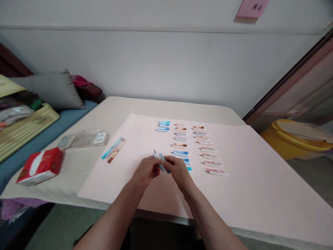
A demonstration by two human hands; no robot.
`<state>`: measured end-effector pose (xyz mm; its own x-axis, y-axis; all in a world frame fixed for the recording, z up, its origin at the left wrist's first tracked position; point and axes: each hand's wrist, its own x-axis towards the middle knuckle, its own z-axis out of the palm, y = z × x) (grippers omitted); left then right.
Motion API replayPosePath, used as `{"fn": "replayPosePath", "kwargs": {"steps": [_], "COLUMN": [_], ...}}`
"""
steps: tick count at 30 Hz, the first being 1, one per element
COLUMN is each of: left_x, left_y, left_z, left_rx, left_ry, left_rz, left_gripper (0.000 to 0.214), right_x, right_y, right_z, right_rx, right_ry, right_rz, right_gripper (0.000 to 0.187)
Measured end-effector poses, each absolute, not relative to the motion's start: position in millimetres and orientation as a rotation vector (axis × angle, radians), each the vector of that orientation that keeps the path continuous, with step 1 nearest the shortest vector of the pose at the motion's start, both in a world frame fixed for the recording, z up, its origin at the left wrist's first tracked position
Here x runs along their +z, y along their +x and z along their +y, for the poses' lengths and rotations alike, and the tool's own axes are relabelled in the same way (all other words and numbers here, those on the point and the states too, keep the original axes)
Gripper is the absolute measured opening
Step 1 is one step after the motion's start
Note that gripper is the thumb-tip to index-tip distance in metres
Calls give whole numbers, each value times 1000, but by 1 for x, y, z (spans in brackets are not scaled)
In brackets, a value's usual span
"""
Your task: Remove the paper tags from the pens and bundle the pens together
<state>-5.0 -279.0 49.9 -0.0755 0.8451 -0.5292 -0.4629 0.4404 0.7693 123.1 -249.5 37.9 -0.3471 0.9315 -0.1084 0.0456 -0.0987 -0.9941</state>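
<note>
Near the front of the pink sheet, my hands meet close together. My left hand (149, 168) is closed on a slim pale pen (156, 156), its thin dark tip pointing up and away. Pinched in my right hand (177, 169) is a light blue pen part (161, 157), held right beside the pen; whether the two touch I cannot tell. Beyond and to the right lie columns of pens with dark tips, among them blue pens (180, 152), brown ones (179, 145) and pink ones (214, 171). My right hand partly covers the nearest blue ones.
Left on the pink sheet (249, 201) lies a bunch of several pens (114, 150). Farther left are a clear plastic bag (83, 139) and a red tissue pack (41, 165). A yellow bin (281, 140) stands beyond the right edge; a wall (166, 66) rises behind the table.
</note>
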Motion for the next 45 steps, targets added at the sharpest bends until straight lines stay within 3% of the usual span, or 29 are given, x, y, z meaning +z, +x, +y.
{"fn": "replayPosePath", "kwargs": {"steps": [11,18,38,45], "left_x": [51,48,41,40], "left_y": [-2,-1,2,3], "left_z": [-281,-281,-282,-278], "left_rx": [1129,1132,1135,1161], "left_ry": [474,475,576,448], "left_rz": [1259,1266,1275,1293], "left_gripper": [20,19,18,17], "right_x": [36,36,36,43], "right_y": [122,122,121,121], "right_z": [-252,-254,-260,-255], "right_rx": [1675,1410,1243,1566], "right_ry": [-1119,-1145,-1196,-1180], "right_rz": [-1389,-1608,-1896,-1693], "right_gripper": [21,20,28,32]}}
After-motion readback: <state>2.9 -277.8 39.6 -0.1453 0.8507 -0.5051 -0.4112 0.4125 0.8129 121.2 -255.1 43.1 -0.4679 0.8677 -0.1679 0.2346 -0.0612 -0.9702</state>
